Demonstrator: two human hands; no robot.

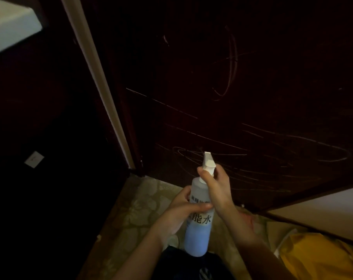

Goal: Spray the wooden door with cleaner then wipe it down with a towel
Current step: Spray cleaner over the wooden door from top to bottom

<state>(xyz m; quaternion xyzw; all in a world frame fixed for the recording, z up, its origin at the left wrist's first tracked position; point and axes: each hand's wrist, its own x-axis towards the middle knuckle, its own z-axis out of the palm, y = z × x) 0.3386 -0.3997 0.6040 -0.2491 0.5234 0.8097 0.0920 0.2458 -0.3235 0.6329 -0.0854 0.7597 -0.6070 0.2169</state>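
Nearest, at btm centre, dark clothing (181, 263). A yellow cloth (313, 257) lies bunched at btm R on the floor; can't tell what it is.

The patterned floor (135, 209) is a narrow lit strip running fwd from the person. It is hemmed by deep shadow on the L and by the yellow cloth and the door's slanting btm edge on the R. Open floor shows mainly L of the forearms.

Both forearms come up from btm centre and meet on the spray bottle (198, 219), held roughly upright above the floor strip and just short of the door. The bottle is clear w/ bluish liquid in its lower part and a printed label mid-body.

The left hand (181, 211) wraps the bottle's middle from the L, fingers curled round it and thumb lying across the label. The right hand (216, 188) grips the neck under the white sprayer head, fingers closed round it. The nozzle (208, 161) points up and away at the door, not touching it.

The door (252, 87) is dark wood and fills centre and R, scrawled w/ pale looping lines, densest low down near the nozzle. Its L edge sits beside a pale frame strip (96, 77) that reaches the floor.

Further L is dark, w/ a small white plate (34, 159). A white ledge (12, 27) shows at far top L.
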